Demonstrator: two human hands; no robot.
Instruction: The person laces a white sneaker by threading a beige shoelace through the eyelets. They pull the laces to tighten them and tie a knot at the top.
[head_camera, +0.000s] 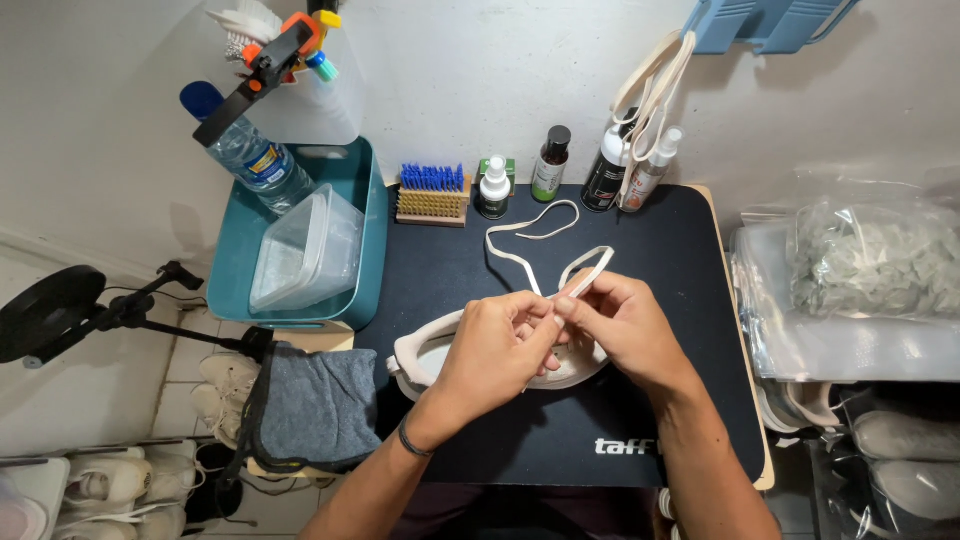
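shoelace (528, 232) pinched: left hand (497, 352) + right hand (622, 328) | above shoe (420, 352)

Home shoe-cleaning corner — brush (432, 194), cleaner bottles (550, 163), sneakers (105, 482) underneath

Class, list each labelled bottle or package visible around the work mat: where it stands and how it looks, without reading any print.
Water bottle: clear, blue label, tilted in teal bin.
White spray bottle: mat's back edge, dark label.
Brown bottle: black cap, pale label.
Black bottle: white top, beside it.
Plastic bags: clear, right of mat.
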